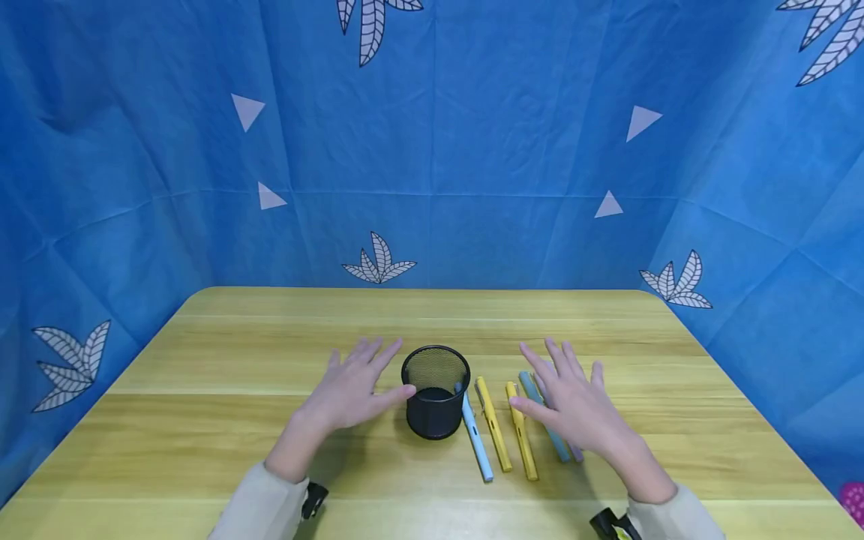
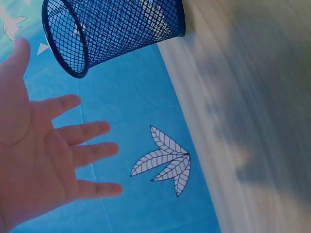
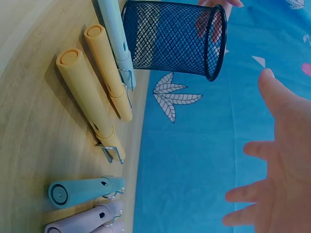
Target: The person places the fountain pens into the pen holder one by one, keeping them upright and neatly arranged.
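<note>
The right hand [image 1: 574, 409] hovers with fingers spread, holding nothing, directly over the teal pen [image 1: 543, 416] and the lilac pen beside it; all five pens lie side by side on the counter [image 1: 236, 360], long axes running away from the person. The left hand [image 1: 354, 390], also spread, flanks the black mesh cup [image 1: 435, 390], thumb at its rim. The pale blue pen [image 1: 475, 439] lies against the cup; two yellow pens [image 1: 506, 427] follow.

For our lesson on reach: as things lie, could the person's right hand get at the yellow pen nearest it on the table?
Probably yes. The right hand hovers open just above the row of pens, its thumb close to the yellow pen, which lies flat and uncovered. The mesh cup stands further left, out of the way.
</note>
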Action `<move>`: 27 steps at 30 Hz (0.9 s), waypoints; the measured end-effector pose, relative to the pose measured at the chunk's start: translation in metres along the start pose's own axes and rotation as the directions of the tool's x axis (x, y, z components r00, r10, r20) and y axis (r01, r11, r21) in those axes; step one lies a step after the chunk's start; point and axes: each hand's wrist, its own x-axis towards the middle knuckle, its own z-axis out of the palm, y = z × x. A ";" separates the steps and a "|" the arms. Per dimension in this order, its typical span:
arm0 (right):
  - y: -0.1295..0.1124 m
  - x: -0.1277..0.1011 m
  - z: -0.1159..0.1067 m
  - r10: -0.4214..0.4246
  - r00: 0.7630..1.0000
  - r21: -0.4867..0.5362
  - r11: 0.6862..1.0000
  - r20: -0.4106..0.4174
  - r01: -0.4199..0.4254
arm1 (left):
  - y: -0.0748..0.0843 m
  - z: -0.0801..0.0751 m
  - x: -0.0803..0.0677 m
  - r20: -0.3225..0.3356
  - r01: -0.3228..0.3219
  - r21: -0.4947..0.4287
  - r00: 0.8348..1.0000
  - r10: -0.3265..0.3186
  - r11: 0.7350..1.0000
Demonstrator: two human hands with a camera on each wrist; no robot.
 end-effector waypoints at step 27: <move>0.026 0.005 0.003 -0.096 0.995 0.314 0.945 -0.003 0.092 | -0.004 0.003 0.017 -0.052 -0.093 -0.592 0.996 0.078 0.801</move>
